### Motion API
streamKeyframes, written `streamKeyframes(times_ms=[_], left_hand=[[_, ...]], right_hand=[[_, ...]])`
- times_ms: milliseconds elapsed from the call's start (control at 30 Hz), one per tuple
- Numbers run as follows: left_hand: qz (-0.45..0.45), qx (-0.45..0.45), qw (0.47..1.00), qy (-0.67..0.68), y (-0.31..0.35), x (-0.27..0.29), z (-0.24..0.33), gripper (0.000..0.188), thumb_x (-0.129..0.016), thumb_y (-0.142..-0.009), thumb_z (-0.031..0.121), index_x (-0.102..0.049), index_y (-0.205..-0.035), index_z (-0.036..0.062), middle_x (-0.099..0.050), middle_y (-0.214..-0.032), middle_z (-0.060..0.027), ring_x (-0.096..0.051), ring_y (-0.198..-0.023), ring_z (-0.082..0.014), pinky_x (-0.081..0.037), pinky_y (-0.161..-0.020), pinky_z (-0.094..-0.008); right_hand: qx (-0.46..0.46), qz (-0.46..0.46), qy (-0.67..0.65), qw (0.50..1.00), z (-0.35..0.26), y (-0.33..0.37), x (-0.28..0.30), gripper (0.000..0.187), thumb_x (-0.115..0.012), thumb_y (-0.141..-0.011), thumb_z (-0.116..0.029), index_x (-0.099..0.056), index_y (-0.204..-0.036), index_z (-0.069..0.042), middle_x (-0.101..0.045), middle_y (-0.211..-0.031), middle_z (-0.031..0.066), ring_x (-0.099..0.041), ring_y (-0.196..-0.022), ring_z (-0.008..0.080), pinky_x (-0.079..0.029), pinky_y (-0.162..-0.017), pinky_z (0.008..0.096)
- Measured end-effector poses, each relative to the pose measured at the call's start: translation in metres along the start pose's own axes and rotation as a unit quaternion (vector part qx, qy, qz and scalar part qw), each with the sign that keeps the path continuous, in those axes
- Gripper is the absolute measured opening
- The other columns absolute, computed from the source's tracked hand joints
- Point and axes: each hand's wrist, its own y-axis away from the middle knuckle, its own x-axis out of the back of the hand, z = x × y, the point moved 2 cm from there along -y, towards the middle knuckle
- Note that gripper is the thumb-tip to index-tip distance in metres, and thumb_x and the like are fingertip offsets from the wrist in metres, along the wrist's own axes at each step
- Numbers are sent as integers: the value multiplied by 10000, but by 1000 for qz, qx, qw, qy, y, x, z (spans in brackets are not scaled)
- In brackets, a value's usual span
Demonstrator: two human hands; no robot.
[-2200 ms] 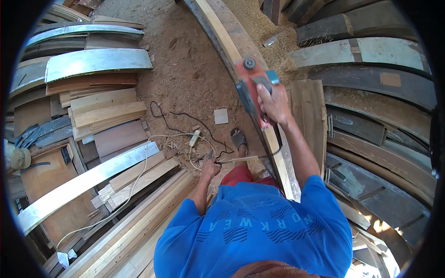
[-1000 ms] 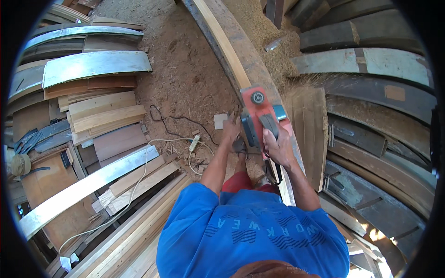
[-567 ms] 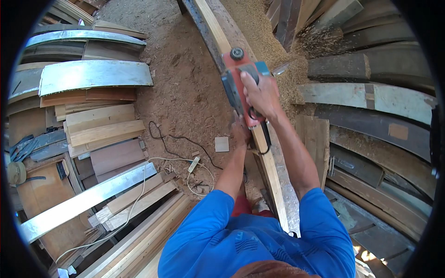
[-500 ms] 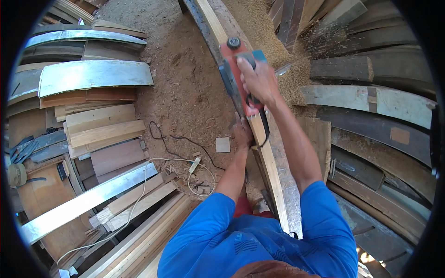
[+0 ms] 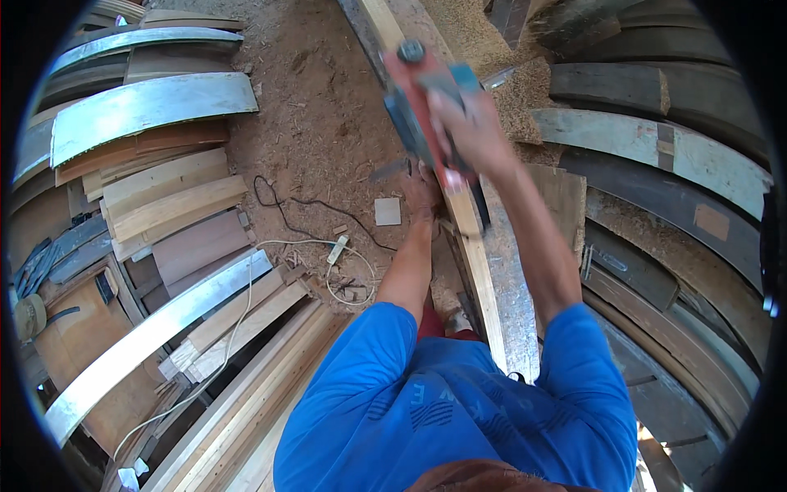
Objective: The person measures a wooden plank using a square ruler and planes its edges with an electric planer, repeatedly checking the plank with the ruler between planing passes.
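Note:
A red electric hand planer point(image 5: 420, 111) with a black front knob rests on a long pale wooden strip point(image 5: 485, 283). My right hand point(image 5: 474, 135) is closed around the planer's rear handle, slightly smeared by motion. Low against the strip's left side, just behind the planer, is my left hand point(image 5: 420, 195); its fingers are partly covered by the tool and strip, so their grip is unclear. A short dark bar point(image 5: 387, 170) pokes out to the left beside those fingers. The strip lies along a narrow, worn bench point(image 5: 518, 328).
Stacked boards point(image 5: 176, 184) line the left side, and weathered beams point(image 5: 648, 148) the right. Shavings point(image 5: 520, 107) heap beyond the bench. On the dirt floor lie a pale power strip point(image 5: 337, 249) with cords and a square wood piece point(image 5: 388, 211).
My left hand has moved forward along the strip's side, toward the planer. The dark bar now shows beside it. My right hand stays on the planer, and the whole view has shifted slightly.

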Motion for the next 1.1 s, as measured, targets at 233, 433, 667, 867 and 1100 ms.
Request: streamKeyframes(times_ms=[233, 433, 667, 867, 1100], left_hand=[[11, -3, 1000, -28, 9, -3, 26, 537, -445, -1018, 394, -486, -1448, 75, -581, -1196, -280, -574, -1030, -434, -459, -904, -489], [-8, 58, 997, 48, 9, 15, 50, 548, -480, -998, 433, -535, -1405, 70, -595, -1144, -266, -586, -1019, -428, -466, -895, -497], [4, 44, 999, 17, 6, 6, 26, 598, -412, -999, 482, -518, -1438, 90, -591, -1115, -313, -581, -1068, -468, -470, -895, -512], [49, 6, 996, -68, 5, 23, 59, 599, -358, -1017, 496, -475, -1478, 132, -574, -1072, -343, -562, -1029, -496, -449, -910, -524], [-75, 68, 977, -186, 8, 55, 78, 665, -322, -1012, 566, -378, -1532, 156, -599, -1145, -325, -557, -1106, -509, -428, -998, -519]], right_hand=[[-118, 11, 21, 993, 64, 264, 4, 505, -576, -920, -420, -553, -1159, 25, -594, -801, 113, -606, -711, 205, -486, -659, 347], [-67, 50, -1, 997, 54, 202, -7, 377, -550, -981, -367, -548, -1079, -3, -512, -643, -4, -517, -518, 80, -427, -474, 263], [14, 79, 66, 995, -2, 0, 1, 465, -528, -1000, -427, -611, -756, -40, -575, -598, 9, -530, -493, 81, -422, -472, 263], [-14, 73, -174, 982, -13, 62, 30, 459, -489, -1032, -440, -605, -1058, 3, -521, -695, -15, -485, -554, 65, -382, -494, 230], [-110, 170, -89, 975, 23, 272, 61, 517, -528, -1004, -493, -599, -1114, 7, -516, -689, -20, -476, -559, 65, -375, -484, 233]])
